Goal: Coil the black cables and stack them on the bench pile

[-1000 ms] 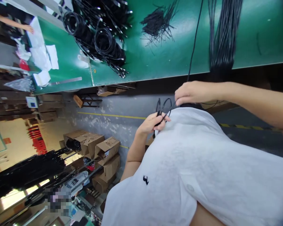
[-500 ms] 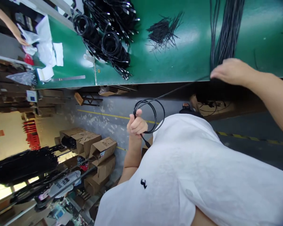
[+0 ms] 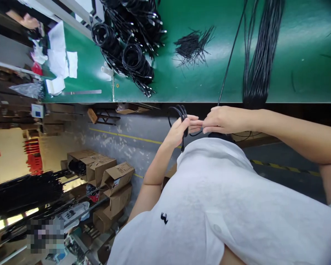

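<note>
My left hand [image 3: 180, 131] grips a small coil of thin black cable [image 3: 177, 111] in front of my chest, below the edge of the green table [image 3: 182, 84]. A plug end hangs down from that fist. My right hand [image 3: 223, 119] meets the left fingertips and pinches the same cable. From my right hand the loose cable [image 3: 231, 55] runs up across the table. Beside it a bundle of straight black cables [image 3: 260, 55] lies along the table and hangs over the edge.
Several finished cable coils [image 3: 127, 51] are heaped at the table's left, with a pile of short black ties [image 3: 194, 44] beside them. White papers [image 3: 57, 62] lie further left near another person's hand [image 3: 26, 20]. Cardboard boxes [image 3: 110, 173] stand on the floor.
My right hand reached out to the table edge along the cable, then came back to the left hand. The coil in my left hand has gained a loop and risen slightly.
</note>
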Demonstrator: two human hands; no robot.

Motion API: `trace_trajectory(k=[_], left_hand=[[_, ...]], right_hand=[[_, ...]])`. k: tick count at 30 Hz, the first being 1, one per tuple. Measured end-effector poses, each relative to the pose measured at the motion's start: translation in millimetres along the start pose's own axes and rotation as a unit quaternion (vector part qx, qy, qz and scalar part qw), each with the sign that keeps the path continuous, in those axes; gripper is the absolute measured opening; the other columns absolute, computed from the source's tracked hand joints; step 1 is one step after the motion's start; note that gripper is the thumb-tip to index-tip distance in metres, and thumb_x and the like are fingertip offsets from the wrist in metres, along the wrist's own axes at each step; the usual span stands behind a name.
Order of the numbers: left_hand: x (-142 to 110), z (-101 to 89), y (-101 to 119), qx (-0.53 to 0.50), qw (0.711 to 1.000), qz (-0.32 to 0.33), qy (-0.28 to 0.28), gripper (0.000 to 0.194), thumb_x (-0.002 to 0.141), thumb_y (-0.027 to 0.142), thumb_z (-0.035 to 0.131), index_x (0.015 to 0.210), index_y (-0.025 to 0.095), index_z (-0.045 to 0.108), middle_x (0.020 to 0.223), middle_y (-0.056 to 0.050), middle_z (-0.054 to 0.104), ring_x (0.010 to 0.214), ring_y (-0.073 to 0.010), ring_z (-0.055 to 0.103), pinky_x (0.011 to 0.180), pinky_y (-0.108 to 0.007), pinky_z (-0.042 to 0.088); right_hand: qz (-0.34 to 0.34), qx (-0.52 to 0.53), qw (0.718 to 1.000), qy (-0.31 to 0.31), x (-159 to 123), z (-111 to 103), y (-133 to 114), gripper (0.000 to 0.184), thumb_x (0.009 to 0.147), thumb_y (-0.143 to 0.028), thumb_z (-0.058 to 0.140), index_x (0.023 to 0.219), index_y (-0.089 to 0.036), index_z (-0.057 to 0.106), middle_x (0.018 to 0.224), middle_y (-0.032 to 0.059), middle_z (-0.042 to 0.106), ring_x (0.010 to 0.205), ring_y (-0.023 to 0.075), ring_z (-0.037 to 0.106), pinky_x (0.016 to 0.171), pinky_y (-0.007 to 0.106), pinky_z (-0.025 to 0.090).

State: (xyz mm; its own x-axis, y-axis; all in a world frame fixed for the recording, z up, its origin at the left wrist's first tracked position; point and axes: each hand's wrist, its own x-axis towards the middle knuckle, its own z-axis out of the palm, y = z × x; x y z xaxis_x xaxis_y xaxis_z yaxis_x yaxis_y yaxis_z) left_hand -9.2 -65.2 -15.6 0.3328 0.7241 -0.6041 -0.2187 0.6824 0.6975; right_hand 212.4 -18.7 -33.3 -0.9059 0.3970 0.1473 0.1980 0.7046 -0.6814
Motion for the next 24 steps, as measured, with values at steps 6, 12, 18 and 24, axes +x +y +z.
trace_trajectory(k=[6,12,18,24], left_hand=[[14.8,7.6,3.2,0.063,0.979,-0.093,-0.169,0.040,0.083,0.046,0.073,0.095,0.008,0.067,0.054,0.002,0.060,0.039,-0.0041,0.046,0.043,-0.015,0.038],[19.9,17.2,16.5,0.016,0.982,-0.123,-0.145,0.027,0.095,0.033,0.060,0.095,0.008,0.072,0.047,0.006,0.044,0.032,-0.0012,0.029,0.035,-0.013,0.024],[22.5,36.1,22.1,-0.068,0.982,-0.161,-0.064,0.042,0.105,0.029,0.037,0.080,0.012,0.066,0.042,0.011,0.022,0.027,-0.0006,0.012,0.031,-0.011,0.016],[19.1,39.8,22.6,-0.127,0.984,-0.120,-0.029,0.044,0.106,0.026,0.028,0.079,0.014,0.061,0.040,0.012,0.018,0.026,-0.0011,0.006,0.030,-0.011,0.013]], right_hand=[[0.061,-0.003,0.998,0.035,-17.9,-10.2,23.4,0.048,0.101,-0.049,0.039,0.080,-0.019,0.069,0.078,0.0029,0.067,0.074,0.0152,0.057,0.075,0.028,0.034],[0.111,0.040,0.989,0.087,-31.1,-14.9,50.9,0.044,0.101,-0.048,0.041,0.085,-0.021,0.072,0.081,-0.0008,0.068,0.080,0.0152,0.060,0.083,0.029,0.036],[0.137,0.052,0.986,0.075,-46.1,-14.2,85.7,0.046,0.100,-0.048,0.042,0.092,-0.018,0.075,0.093,0.0013,0.073,0.087,0.0112,0.061,0.088,0.029,0.037],[0.372,-0.164,0.911,0.076,-133.8,-55.7,199.6,0.095,0.085,-0.065,0.007,0.110,0.003,0.069,0.115,0.0193,0.067,0.118,0.0157,0.055,0.100,0.045,0.026]])
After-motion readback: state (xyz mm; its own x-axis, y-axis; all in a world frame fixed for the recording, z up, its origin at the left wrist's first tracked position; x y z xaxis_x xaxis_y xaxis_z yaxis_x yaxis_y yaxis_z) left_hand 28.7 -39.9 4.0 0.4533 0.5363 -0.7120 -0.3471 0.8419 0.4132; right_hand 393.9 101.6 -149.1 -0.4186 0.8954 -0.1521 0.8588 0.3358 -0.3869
